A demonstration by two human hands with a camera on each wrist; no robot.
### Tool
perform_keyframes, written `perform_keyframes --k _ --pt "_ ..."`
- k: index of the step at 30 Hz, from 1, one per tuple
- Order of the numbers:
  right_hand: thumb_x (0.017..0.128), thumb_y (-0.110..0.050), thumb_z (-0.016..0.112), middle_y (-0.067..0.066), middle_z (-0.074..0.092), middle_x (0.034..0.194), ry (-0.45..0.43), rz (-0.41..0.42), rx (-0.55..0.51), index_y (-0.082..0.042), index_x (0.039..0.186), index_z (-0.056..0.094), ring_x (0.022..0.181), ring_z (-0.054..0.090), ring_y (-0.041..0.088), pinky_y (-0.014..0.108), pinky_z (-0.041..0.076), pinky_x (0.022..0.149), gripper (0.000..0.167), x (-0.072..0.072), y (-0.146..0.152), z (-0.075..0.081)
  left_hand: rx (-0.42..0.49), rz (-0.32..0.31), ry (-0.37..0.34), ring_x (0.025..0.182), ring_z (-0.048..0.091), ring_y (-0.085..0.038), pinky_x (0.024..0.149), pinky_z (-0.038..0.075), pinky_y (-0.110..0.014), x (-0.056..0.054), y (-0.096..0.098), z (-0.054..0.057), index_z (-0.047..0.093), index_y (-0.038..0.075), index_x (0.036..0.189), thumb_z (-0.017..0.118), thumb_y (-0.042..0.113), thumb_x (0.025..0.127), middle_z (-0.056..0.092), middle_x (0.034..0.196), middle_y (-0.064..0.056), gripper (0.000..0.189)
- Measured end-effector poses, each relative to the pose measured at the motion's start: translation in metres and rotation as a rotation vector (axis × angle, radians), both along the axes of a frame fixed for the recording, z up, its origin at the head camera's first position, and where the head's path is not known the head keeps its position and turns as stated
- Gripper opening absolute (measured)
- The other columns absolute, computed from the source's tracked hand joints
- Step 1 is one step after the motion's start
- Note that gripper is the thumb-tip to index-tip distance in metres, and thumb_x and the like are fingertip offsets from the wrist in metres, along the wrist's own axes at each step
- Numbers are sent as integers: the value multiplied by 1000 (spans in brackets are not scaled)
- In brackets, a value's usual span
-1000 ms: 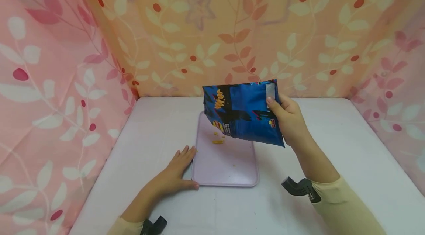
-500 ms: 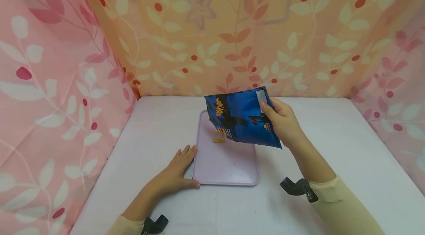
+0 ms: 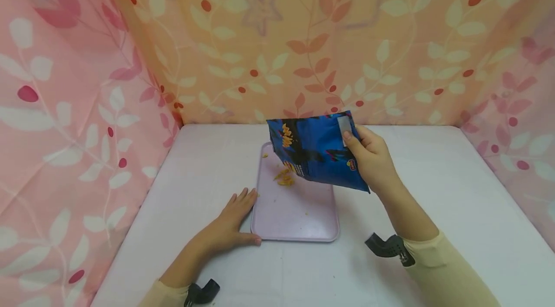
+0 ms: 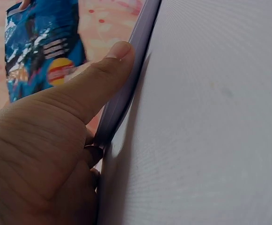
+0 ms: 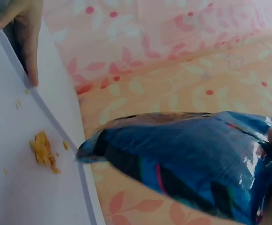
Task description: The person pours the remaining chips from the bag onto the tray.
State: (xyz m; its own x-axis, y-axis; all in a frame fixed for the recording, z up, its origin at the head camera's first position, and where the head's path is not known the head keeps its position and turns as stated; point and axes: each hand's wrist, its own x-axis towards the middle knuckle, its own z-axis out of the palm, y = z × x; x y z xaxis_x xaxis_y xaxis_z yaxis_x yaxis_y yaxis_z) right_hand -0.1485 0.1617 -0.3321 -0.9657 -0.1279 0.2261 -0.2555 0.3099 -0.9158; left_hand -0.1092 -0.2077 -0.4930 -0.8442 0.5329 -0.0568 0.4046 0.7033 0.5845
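My right hand (image 3: 374,160) grips one end of a blue chip bag (image 3: 316,150), thumb on the front face. The bag is held in the air over the far part of a pale purple tray (image 3: 295,222), its other end tipped down to the left. A small pile of yellow chips (image 3: 284,179) lies on the tray below that end, with crumbs scattered around; the right wrist view shows the pile (image 5: 44,152) too. My left hand (image 3: 230,225) rests with spread, fairly straight fingers against the tray's left edge, thumb at the near corner (image 4: 119,54).
The tray lies on a white-covered table (image 3: 195,167). A patterned orange curtain (image 3: 277,42) hangs behind it, with pink curtain (image 3: 65,153) at the sides. A dark camera mount (image 3: 390,246) sits on each wrist.
More chips and crumbs have appeared on the tray under the bag. The bag dipped and shifted slightly left, then rose a little. The left hand stayed at the tray's edge.
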Motion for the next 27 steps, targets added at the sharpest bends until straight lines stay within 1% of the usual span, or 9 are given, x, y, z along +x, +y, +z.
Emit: perform_keyframes --k 6,9,11,13,16,19,23,25,27 --pt "108 -38 49 13 73 118 14 13 15 -8 140 60 94 74 13 24 60 84 45 1 2 3 4 -6 9 160 3 -28 129 2 -52 0 2 2 18 10 165 83 60 75 14 172 -6 121" --pt "108 -36 50 6 73 113 57 -38 -85 -4 138 60 91 73 14 24 61 83 45 3 6 5 6 -2 2 160 3 -29 129 3 -53 0 2 3 18 11 165 83 61 75 14 172 -6 121" --pt "108 -36 50 1 73 109 55 -43 -102 -3 137 60 89 73 13 23 61 81 45 4 8 7 5 -1 6 160 3 -29 129 4 -53 0 2 3 18 13 165 83 61 75 13 172 -6 121" --pt "108 -36 50 -1 74 106 27 -20 -72 -3 136 60 88 73 13 23 62 80 45 5 9 8 6 0 3 160 3 -29 129 3 -53 -1 3 2 18 13 165 83 61 75 13 172 -5 121" --pt "108 -37 49 5 74 110 10 -11 -1 -5 138 60 89 73 13 24 61 81 45 7 8 9 2 0 -2 160 2 -29 129 2 -52 0 2 2 18 12 165 84 60 75 13 172 -5 121" --pt "109 -37 47 15 72 116 16 -18 37 -7 139 60 93 73 18 34 62 86 45 9 6 10 -8 10 -7 160 2 -27 129 3 -51 0 2 2 16 14 165 83 62 74 11 172 -3 122" --pt "109 -37 46 16 74 117 28 9 114 -6 133 62 95 73 23 46 61 92 42 7 2 9 -6 10 -4 160 3 -28 129 3 -52 -1 2 2 17 14 165 82 62 74 12 172 -4 122" --pt "109 -35 47 16 75 114 28 19 124 -5 130 64 95 73 23 43 61 92 41 6 1 8 1 7 -2 160 3 -28 129 2 -52 0 1 1 18 12 165 83 62 74 13 172 -5 122" --pt "109 -35 47 16 75 114 23 17 112 -4 130 64 93 73 22 35 61 89 40 6 1 9 -2 5 0 160 3 -27 129 2 -51 0 1 1 17 13 165 83 62 74 13 172 -4 122"
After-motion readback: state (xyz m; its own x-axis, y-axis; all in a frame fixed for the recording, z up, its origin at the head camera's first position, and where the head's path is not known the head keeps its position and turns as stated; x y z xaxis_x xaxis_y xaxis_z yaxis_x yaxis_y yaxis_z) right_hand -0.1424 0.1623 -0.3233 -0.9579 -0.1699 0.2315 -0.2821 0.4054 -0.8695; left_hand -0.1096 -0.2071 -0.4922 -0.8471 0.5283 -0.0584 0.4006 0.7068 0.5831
